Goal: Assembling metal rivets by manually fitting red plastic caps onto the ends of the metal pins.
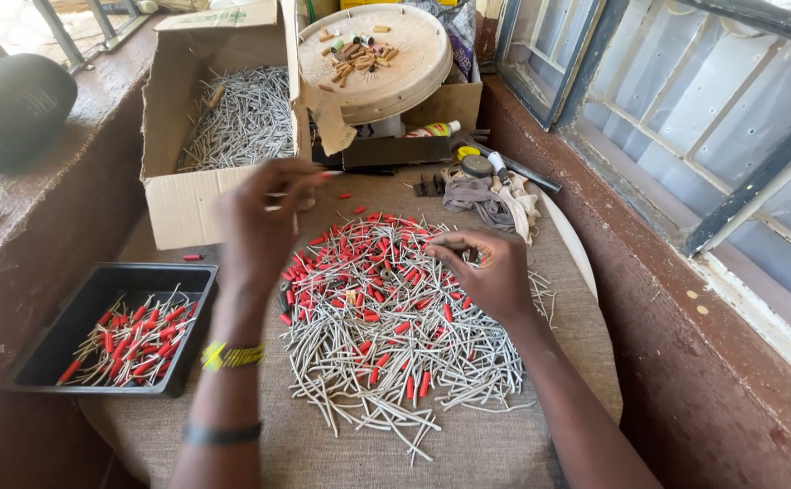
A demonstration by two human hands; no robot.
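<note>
I take the heap of thin grey sticks on the burlap-covered table as landmark. My left hand hangs over its upper left edge, fingers pinched narrow on one thin stick with a red tip. My right hand rests on the heap's upper right, fingers curled onto something small; I cannot tell what. Progress, as I judge it: the black plastic tray left of the heap holds a modest batch of red-capped sticks, while most of the heap is bare, with loose red caps across its top. Behind the heap, a cardboard box full of more grey sticks. Plenty left.
</note>
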